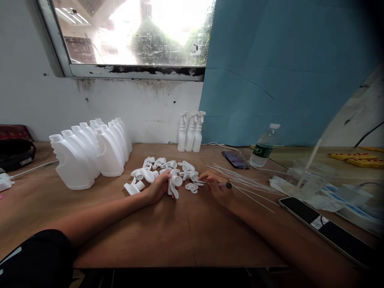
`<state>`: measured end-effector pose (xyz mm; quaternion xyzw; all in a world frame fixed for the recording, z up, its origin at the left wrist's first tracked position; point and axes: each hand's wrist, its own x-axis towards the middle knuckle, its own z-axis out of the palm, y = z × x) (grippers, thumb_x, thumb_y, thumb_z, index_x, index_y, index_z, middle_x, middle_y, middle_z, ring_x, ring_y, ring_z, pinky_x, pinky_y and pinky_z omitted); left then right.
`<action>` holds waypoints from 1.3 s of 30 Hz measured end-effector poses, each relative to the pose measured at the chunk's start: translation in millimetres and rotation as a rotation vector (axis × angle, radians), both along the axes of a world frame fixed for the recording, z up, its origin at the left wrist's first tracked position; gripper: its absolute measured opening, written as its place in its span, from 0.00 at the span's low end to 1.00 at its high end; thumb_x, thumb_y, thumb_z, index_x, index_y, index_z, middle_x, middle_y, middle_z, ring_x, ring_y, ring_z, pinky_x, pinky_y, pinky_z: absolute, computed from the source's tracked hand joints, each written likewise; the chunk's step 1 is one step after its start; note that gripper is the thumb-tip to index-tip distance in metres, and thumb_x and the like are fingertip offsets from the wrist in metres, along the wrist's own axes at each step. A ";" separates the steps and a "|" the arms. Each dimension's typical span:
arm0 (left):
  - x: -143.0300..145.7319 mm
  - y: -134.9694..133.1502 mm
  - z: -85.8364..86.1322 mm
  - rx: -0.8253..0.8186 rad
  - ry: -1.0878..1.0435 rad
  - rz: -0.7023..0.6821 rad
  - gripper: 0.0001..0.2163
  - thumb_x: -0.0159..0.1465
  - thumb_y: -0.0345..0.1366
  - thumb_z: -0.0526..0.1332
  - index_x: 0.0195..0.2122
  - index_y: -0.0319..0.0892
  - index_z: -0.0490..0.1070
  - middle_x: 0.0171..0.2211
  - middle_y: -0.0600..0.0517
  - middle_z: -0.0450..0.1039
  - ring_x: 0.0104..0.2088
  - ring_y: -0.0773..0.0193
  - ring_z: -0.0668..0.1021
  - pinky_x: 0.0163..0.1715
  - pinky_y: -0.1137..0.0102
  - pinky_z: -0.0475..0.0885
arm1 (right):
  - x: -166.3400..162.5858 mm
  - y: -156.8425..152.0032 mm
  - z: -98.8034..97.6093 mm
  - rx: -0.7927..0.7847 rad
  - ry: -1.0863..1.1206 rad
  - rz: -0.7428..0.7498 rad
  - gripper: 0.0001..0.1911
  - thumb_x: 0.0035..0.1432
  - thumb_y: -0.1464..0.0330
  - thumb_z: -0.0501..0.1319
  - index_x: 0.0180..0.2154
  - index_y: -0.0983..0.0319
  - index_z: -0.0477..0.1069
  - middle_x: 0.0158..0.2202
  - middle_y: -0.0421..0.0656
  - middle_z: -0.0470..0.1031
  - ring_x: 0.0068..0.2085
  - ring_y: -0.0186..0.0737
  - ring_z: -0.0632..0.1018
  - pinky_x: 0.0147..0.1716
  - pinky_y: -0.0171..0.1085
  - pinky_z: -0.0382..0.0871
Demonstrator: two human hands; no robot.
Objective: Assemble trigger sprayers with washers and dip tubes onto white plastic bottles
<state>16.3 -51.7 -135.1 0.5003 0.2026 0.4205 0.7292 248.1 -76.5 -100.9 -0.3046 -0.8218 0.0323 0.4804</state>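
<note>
One trigger spray head [176, 181] in my left hand [159, 187], fingers closed around it, just above the near-centre of the brown tabletop [168, 240]. My right hand [220, 190], to its right, pinches one slender tool with a dark knob [229, 185]. Between hands: several ring washers [192, 187], overlapping, exact count unclear. Farther and left: at least eight loose spray heads [147, 175]. Left: nine or more open-necked bottles [75, 162]. Far centre: three spray bottles [189, 138]. Right: many thin tubes [250, 182], uncounted; one water bottle [263, 150]; two smartphones, one far [237, 159], one near [336, 232].
</note>
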 end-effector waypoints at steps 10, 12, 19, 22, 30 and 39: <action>2.0 -2.0 1.7 0.039 0.036 0.036 0.12 0.61 0.42 0.57 0.36 0.42 0.54 0.27 0.53 0.69 0.22 0.64 0.74 0.18 0.72 0.69 | -11.1 -7.9 2.5 0.052 -0.074 0.323 0.10 0.62 0.72 0.54 0.41 0.59 0.72 0.30 0.44 0.75 0.32 0.42 0.74 0.37 0.44 0.67; 2.9 -1.8 0.5 0.061 0.059 0.035 0.12 0.62 0.43 0.56 0.36 0.42 0.54 0.26 0.54 0.68 0.19 0.65 0.72 0.17 0.73 0.67 | -12.2 -5.1 -1.5 0.045 -0.109 0.297 0.11 0.62 0.74 0.54 0.42 0.59 0.72 0.31 0.44 0.76 0.33 0.42 0.75 0.38 0.44 0.67; 3.2 -8.5 2.0 0.172 0.180 0.076 0.18 0.63 0.48 0.59 0.42 0.42 0.53 0.26 0.58 0.63 0.19 0.73 0.65 0.20 0.77 0.61 | -24.7 -11.5 -6.6 -0.140 0.015 0.117 0.11 0.63 0.72 0.51 0.35 0.59 0.72 0.30 0.41 0.75 0.31 0.39 0.76 0.33 0.37 0.68; 1.3 -10.7 2.3 0.239 0.242 0.055 0.21 0.63 0.51 0.59 0.46 0.42 0.53 0.28 0.58 0.62 0.20 0.74 0.64 0.21 0.77 0.60 | -31.2 -17.4 -5.0 -0.342 0.143 0.106 0.13 0.64 0.70 0.49 0.32 0.59 0.71 0.26 0.40 0.73 0.29 0.37 0.75 0.30 0.35 0.67; 2.4 -11.2 3.4 0.181 0.189 0.085 0.26 0.59 0.52 0.63 0.47 0.43 0.52 0.28 0.58 0.63 0.21 0.74 0.65 0.22 0.77 0.61 | -33.4 -6.9 -15.9 -0.343 0.093 0.208 0.12 0.65 0.67 0.50 0.33 0.59 0.70 0.30 0.41 0.71 0.34 0.39 0.72 0.37 0.38 0.65; 0.1 -4.8 1.6 0.104 0.257 -0.016 0.22 0.59 0.53 0.63 0.40 0.45 0.53 0.22 0.61 0.61 0.12 0.77 0.57 0.10 0.81 0.49 | -26.0 1.3 -14.8 -0.702 0.316 0.449 0.13 0.61 0.68 0.52 0.27 0.62 0.70 0.23 0.40 0.68 0.25 0.36 0.69 0.26 0.35 0.60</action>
